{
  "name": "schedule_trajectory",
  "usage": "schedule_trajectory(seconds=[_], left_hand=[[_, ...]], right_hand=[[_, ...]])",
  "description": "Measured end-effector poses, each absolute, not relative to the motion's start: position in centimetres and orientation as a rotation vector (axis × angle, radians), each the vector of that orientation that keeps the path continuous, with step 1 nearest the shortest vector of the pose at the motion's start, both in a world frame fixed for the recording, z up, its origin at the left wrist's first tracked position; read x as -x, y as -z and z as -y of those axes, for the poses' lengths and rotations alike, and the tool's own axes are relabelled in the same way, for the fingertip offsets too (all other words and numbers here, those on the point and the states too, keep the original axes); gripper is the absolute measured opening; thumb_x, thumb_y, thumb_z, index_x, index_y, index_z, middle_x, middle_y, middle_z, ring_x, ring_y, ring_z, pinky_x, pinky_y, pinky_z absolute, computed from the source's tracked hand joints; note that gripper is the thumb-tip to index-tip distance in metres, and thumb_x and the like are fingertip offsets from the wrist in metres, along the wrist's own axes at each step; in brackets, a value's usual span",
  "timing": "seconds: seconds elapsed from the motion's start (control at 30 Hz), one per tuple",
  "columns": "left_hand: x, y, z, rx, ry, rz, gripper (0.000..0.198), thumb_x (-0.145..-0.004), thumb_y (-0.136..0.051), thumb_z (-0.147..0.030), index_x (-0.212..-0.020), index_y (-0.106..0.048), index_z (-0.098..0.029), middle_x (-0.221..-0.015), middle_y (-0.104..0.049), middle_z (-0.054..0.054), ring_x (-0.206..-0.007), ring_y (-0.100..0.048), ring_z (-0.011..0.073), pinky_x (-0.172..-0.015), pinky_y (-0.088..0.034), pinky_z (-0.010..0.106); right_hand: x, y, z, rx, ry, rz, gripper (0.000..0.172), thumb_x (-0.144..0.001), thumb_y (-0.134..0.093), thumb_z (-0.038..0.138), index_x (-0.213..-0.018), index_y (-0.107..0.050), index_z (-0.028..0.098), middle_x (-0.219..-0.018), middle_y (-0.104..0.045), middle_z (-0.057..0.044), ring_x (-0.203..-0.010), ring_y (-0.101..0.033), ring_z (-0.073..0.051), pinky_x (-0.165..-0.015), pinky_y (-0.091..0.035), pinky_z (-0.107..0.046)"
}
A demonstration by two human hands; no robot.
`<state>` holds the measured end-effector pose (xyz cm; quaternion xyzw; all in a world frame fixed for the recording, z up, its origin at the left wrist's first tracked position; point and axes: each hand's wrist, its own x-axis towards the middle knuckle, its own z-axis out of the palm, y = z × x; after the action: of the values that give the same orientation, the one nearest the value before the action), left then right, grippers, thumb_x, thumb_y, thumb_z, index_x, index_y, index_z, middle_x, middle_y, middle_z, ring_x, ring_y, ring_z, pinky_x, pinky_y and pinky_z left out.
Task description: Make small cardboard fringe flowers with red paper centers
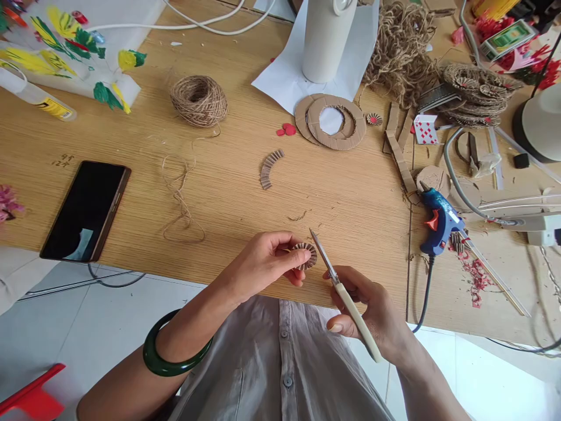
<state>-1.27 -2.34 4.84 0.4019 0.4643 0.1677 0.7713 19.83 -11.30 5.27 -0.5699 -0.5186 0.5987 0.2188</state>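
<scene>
My left hand [276, 260] pinches a small round rosette [312, 255] of corrugated cardboard between thumb and fingers, near the table's front edge. In my right hand [368, 310] is a pair of scissors [354, 310] with cream handles. Their blades point up and to the left, tip just beside the rosette, and look nearly closed. A curved, fringed strip of corrugated cardboard [270, 169] lies farther back on the table. Small brown scraps [298, 216] are scattered just beyond my hands.
A blue glue gun [442, 222] rests at the right, its cable over the edge. Cardboard rings [346, 126] lie by a white cylinder [326, 47] on paper. A twine ball [199, 100] and a phone [85, 210] are on the left. Piled twine [397, 49] stands at the back.
</scene>
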Motion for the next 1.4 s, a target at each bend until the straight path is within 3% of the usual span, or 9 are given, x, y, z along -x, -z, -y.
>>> schedule_trajectory(seconds=[0.17,0.63,1.03,1.4], left_hand=[[1.12,-5.02,2.36,-0.886,-0.344,-0.963,0.017,-0.086,-0.065,-0.03,-0.082,-0.065,-0.014,-0.062,-0.065,-0.002,-0.056,-0.066,0.0117,-0.06,-0.052,0.022],[1.57,-5.04,2.19,-0.904,-0.275,-0.974,0.018,-0.085,-0.065,-0.03,-0.077,-0.063,-0.015,-0.059,-0.062,-0.002,-0.053,-0.064,0.0116,-0.058,-0.05,0.023],[1.95,-4.85,2.13,-0.946,-0.277,-0.957,0.018,-0.088,-0.063,-0.031,-0.078,-0.063,-0.016,-0.059,-0.062,-0.004,-0.054,-0.065,0.0115,-0.059,-0.049,0.023],[1.91,-4.78,2.19,-0.931,-0.278,-0.966,0.019,-0.086,-0.064,-0.031,-0.075,-0.062,-0.016,-0.057,-0.061,-0.003,-0.052,-0.065,0.0122,-0.058,-0.05,0.024]], right_hand=[[-19.85,-5.32,11.3,1.55,-1.702,1.443,0.074,-0.07,-0.072,0.071,-0.118,-0.06,0.016,-0.074,-0.05,0.003,-0.067,-0.038,-0.014,-0.059,-0.033,-0.027],[-19.91,-4.81,11.41,1.58,-1.663,1.412,0.067,-0.07,-0.076,0.066,-0.108,-0.065,0.012,-0.062,-0.037,0.006,-0.059,-0.029,-0.011,-0.052,-0.024,-0.028],[-19.87,-5.33,10.95,1.534,-1.754,1.458,0.072,-0.071,-0.07,0.072,-0.117,-0.061,0.016,-0.073,-0.047,0.003,-0.066,-0.037,-0.014,-0.06,-0.032,-0.028],[-19.76,-5.22,11.05,1.574,-1.7,1.484,0.066,-0.072,-0.073,0.068,-0.111,-0.064,0.015,-0.069,-0.04,0.005,-0.064,-0.032,-0.013,-0.057,-0.029,-0.027]])
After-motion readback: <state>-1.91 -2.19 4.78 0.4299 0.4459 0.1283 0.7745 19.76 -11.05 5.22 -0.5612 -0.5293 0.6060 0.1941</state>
